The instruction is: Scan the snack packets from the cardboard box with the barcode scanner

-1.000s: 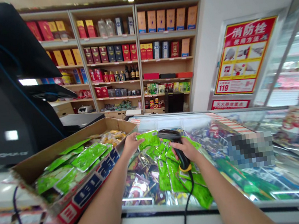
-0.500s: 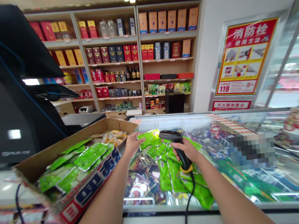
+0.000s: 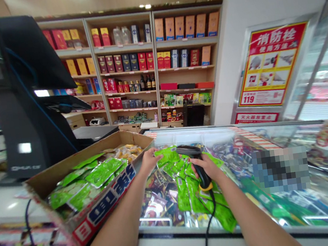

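My right hand [image 3: 208, 166] is wrapped round the handle of a black barcode scanner [image 3: 201, 172] with a yellow end, its cord running down toward me. The scanner's head points left, at a green packet [image 3: 166, 155]. That packet's left edge is pinched in my left hand [image 3: 150, 160]. Beneath both hands, several more green packets [image 3: 188, 194] lie in a loose pile on the glass top of a freezer [image 3: 162, 225]. A cardboard box [image 3: 82, 216] to the left of my left forearm holds further green packets [image 3: 106, 171] and some yellowish ones [image 3: 130, 151].
A black checkout terminal [image 3: 34, 116] stands behind the box on the left. Frozen goods show through the freezer's glass. Across the far side are shelves [image 3: 154, 45] of boxes and bottles, with a red and yellow poster [image 3: 273, 66] on the right wall.
The view has shifted slightly, so everything sits a little lower and further right. A bright glow on the green packet in my left hand is gone. Both hands keep their holds.
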A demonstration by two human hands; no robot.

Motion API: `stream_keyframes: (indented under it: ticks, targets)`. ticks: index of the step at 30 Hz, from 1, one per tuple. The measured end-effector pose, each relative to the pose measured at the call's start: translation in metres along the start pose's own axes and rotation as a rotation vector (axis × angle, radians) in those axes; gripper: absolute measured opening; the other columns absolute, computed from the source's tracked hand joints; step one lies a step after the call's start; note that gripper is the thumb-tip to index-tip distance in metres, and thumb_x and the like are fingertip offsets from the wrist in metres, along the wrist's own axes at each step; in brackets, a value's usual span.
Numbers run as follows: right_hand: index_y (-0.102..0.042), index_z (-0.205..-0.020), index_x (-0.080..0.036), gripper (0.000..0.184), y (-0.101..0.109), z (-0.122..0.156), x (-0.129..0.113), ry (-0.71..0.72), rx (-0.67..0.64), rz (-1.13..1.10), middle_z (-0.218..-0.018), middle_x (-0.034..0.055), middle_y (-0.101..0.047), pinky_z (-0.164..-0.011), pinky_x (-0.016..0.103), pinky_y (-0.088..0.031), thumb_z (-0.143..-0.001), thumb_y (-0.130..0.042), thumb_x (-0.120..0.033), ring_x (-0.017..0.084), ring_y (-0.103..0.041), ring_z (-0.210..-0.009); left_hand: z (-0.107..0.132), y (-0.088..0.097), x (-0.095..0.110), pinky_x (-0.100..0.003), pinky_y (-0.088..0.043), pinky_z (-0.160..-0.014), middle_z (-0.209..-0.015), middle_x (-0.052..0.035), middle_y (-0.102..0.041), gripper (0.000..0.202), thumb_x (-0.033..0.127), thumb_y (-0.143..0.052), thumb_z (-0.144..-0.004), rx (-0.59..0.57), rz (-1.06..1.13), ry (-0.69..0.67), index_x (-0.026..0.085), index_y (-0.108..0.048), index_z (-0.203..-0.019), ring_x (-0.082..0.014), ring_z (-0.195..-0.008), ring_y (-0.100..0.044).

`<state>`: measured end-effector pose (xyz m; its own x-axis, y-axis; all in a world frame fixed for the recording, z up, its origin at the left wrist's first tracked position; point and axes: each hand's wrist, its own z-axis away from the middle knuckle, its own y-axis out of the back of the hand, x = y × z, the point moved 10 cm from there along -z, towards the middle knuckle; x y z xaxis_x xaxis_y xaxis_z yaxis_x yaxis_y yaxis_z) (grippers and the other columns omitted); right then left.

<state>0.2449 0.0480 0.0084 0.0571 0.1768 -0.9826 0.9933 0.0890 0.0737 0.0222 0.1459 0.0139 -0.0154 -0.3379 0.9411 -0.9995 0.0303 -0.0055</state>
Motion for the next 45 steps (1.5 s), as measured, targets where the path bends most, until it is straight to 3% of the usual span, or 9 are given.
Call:
stream_keyframes:
  ticks: [4,7,12,17,23,28,35,40,45]
  targets:
    - [-0.059,-0.075,-0.016,0.034,-0.008,-0.003,-0.008,0.015,0.022,-0.038,-0.049,-0.0017,-0.059,-0.036,0.024,-0.042,-0.067,-0.068,-0.049,0.014,-0.056,-0.036,0.007,-0.004,0.01,-0.023,-0.036,-0.052,-0.05,0.0062,-0.052,0.028,0.026,-0.079,-0.047,0.059,-0.077,0.004,0.014,-0.062,-0.066,-0.0096,-0.049,-0.046]
    - [-0.059,-0.074,-0.017,0.033,-0.029,-0.008,-0.03,0.047,-0.022,-0.046,-0.049,-0.0012,-0.06,-0.038,0.025,-0.044,-0.068,-0.068,-0.048,0.015,-0.056,-0.037,0.009,0.012,0.042,-0.023,-0.036,-0.054,-0.053,0.0054,-0.053,0.025,0.025,-0.075,-0.052,0.146,-0.144,-0.06,0.015,-0.065,-0.071,-0.0105,-0.051,-0.046]
    - [-0.059,-0.07,-0.017,0.029,-0.083,-0.019,-0.073,0.101,-0.097,-0.054,-0.048,-0.0018,-0.058,-0.037,0.025,-0.043,-0.067,-0.067,-0.045,0.014,-0.055,-0.036,0.028,0.09,0.118,-0.027,-0.044,-0.063,-0.065,0.0022,-0.059,0.021,0.025,-0.068,-0.062,0.463,-0.296,-0.211,0.016,-0.067,-0.081,-0.015,-0.062,-0.053]
    - [-0.057,-0.063,-0.017,0.03,-0.136,-0.022,-0.095,0.161,-0.221,-0.044,-0.048,-0.0006,-0.058,-0.038,0.025,-0.043,-0.068,-0.067,-0.045,0.015,-0.056,-0.037,0.088,0.157,0.179,-0.041,-0.043,-0.099,-0.102,-0.0078,-0.063,0.027,0.018,-0.062,-0.071,0.854,-0.417,-0.494,0.016,-0.063,-0.097,-0.0239,-0.103,-0.058]
    - [-0.058,-0.066,-0.018,0.028,-0.13,-0.019,-0.089,0.142,-0.188,-0.056,-0.048,-0.0008,-0.058,-0.037,0.026,-0.042,-0.068,-0.067,-0.045,0.016,-0.056,-0.037,0.112,0.133,0.198,-0.044,-0.033,-0.111,-0.122,-0.0119,-0.051,0.026,0.015,-0.06,-0.077,0.841,-0.471,-0.671,0.018,-0.059,-0.104,-0.026,-0.123,-0.047]
    - [-0.059,-0.07,-0.017,0.027,-0.075,-0.017,-0.069,0.089,-0.036,-0.085,-0.047,-0.0014,-0.059,-0.036,0.026,-0.042,-0.066,-0.067,-0.043,0.015,-0.054,-0.035,0.082,0.071,0.166,-0.041,-0.042,-0.103,-0.118,-0.0119,-0.054,0.02,0.016,-0.058,-0.08,0.559,-0.465,-0.676,0.018,-0.059,-0.101,-0.0244,-0.117,-0.052]
    - [-0.059,-0.068,-0.017,0.029,0.0,-0.017,-0.026,0.042,0.194,-0.188,-0.046,-0.0008,-0.059,-0.034,0.026,-0.043,-0.064,-0.069,-0.043,0.015,-0.054,-0.034,0.016,-0.032,0.047,-0.038,-0.048,-0.091,-0.1,-0.0155,-0.067,0.02,0.023,-0.061,-0.081,0.07,-0.774,-0.258,0.014,-0.063,-0.098,-0.0273,-0.1,-0.065]
    - [-0.059,-0.071,-0.017,0.03,0.018,-0.01,-0.004,0.041,0.264,-0.254,-0.045,-0.0026,-0.058,-0.034,0.025,-0.043,-0.064,-0.07,-0.044,0.013,-0.053,-0.034,-0.009,-0.045,-0.014,-0.042,-0.048,-0.082,-0.103,-0.028,-0.069,0.038,0.045,-0.063,-0.08,0.004,-1.034,0.116,0.01,-0.067,-0.095,-0.0389,-0.102,-0.066]
    - [-0.058,-0.068,-0.018,0.029,0.016,-0.009,0.001,0.03,0.232,-0.216,-0.046,-0.0022,-0.058,-0.034,0.025,-0.043,-0.065,-0.069,-0.044,0.014,-0.053,-0.034,-0.014,-0.038,-0.04,-0.043,-0.048,-0.078,-0.099,-0.0276,-0.071,0.031,0.041,-0.077,-0.064,-0.004,-1.014,0.228,0.015,-0.065,-0.076,-0.0412,-0.098,-0.067]
